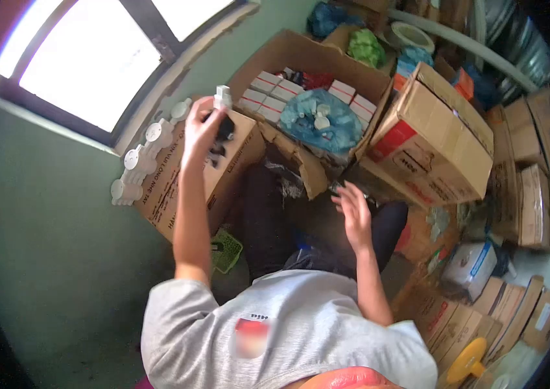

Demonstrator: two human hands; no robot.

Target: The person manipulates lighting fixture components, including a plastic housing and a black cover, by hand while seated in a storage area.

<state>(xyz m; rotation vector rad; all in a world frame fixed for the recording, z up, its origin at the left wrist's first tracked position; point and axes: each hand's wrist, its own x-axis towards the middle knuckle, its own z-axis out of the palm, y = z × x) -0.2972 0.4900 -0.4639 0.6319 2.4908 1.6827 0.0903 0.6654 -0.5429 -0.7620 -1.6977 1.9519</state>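
Note:
My left hand (201,129) is raised over the near cardboard box (187,175), its fingers closed on a small white plastic piece (222,97). Just below the fingers, small black parts (224,128) are on the box top. Along the wall side of that box stand several white plastic parts with round flanges (157,133). My right hand (354,211) hovers above my lap, fingers apart, with nothing visible in it. In front of it, a blue plastic bag (320,122) with white pieces on it lies in a large open carton (268,52).
White small boxes with red stripes (268,82) fill part of the open carton. A taped carton (430,139) leans beside it at the right. Stacked cartons (534,201) line the right side. A green basket (226,253) is on the floor, and a window (93,58) is at upper left.

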